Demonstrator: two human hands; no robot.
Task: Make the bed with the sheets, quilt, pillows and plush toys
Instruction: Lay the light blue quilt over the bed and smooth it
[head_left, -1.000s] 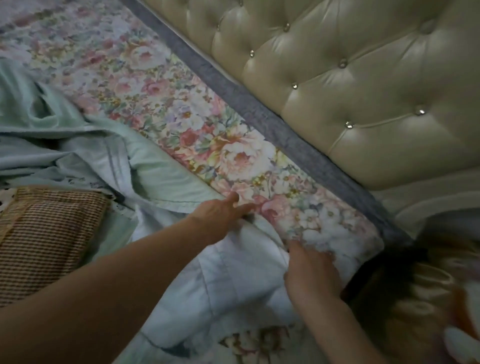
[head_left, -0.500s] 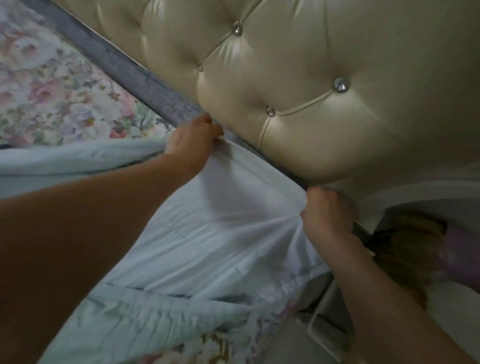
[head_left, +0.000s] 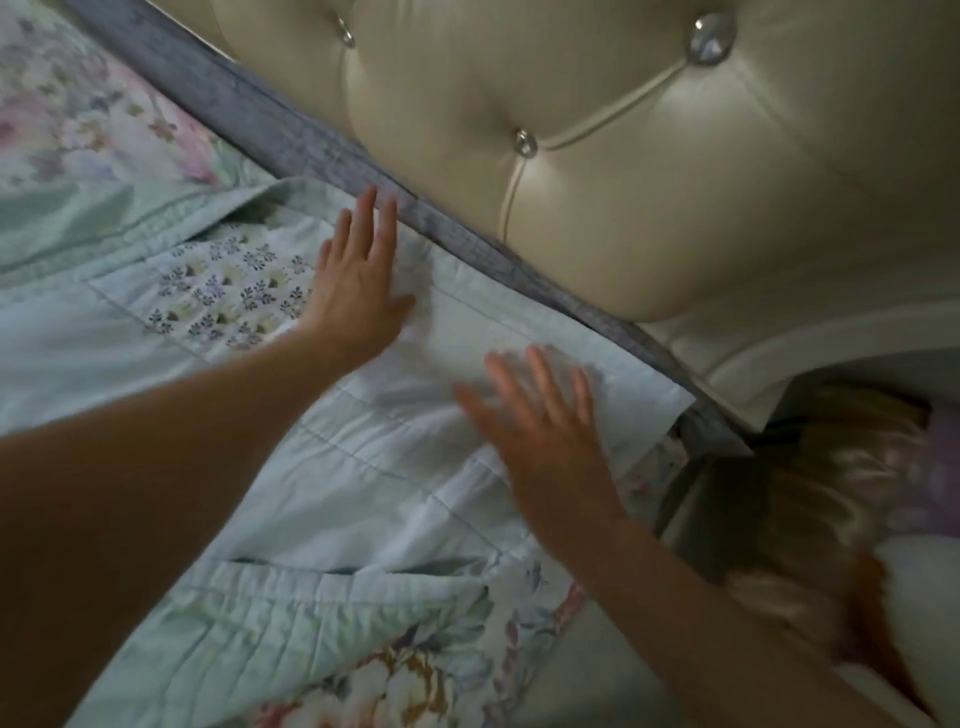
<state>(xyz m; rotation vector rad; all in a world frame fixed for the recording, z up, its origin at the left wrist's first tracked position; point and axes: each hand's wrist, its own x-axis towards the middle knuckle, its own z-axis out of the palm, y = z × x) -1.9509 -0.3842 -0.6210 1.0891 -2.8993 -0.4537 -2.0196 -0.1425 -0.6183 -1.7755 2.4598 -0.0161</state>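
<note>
Where the bed meets the wall, the pale green quilt (head_left: 363, 493) lies spread over the floral sheet (head_left: 78, 130). Its hemmed top edge runs just beside the grey velvet strip (head_left: 291, 140) under the headboard (head_left: 649, 208). That headboard is cream, padded and tufted, with shiny buttons (head_left: 524, 143) set into the folds. The sheet shows at the far left and again along the near edge. The left hand (head_left: 358, 291) rests flat on the quilt by a patch printed with small sprigs, its fingers (head_left: 385, 228) straight and reaching the hem, gripping nothing. The right hand (head_left: 545, 436), blurred, lies palm down near the quilt's right corner, fingers spread and holding nothing. To the right, off the bed's edge, sits glossy brown and lilac fabric (head_left: 831, 493); I cannot tell what it is.
</note>
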